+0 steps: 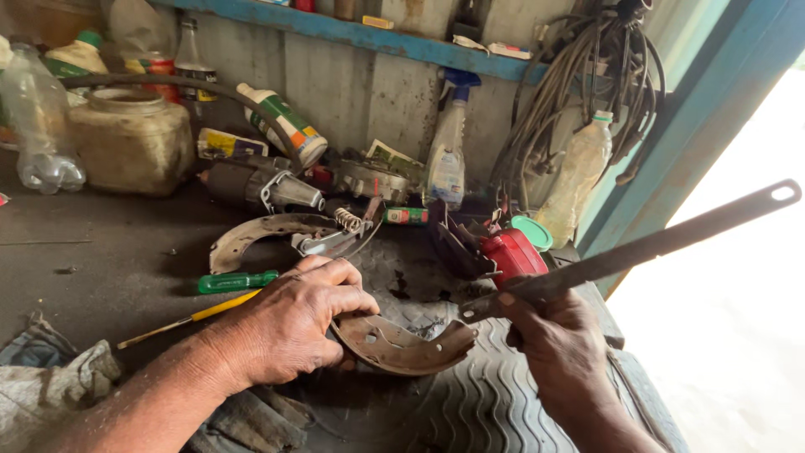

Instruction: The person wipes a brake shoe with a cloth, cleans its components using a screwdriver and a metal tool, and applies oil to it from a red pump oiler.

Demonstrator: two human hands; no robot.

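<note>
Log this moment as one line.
left hand: pressing down rusty brake shoe on ribbed rubber mat | right hand: gripping long flat metal bar, tip at shoe end

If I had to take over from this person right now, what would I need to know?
Left hand: pressing down on the curved rusty brake shoe, which lies on a piece of tyre tread.
Right hand: gripping a long flat metal bar, its tip at the shoe's right end.
Nearby: a second brake shoe with a spring, a green-handled screwdriver, and a yellow-handled one.
Done: cannot tell.
Left: the bar is at the shoe, so that work looks unfinished.
</note>
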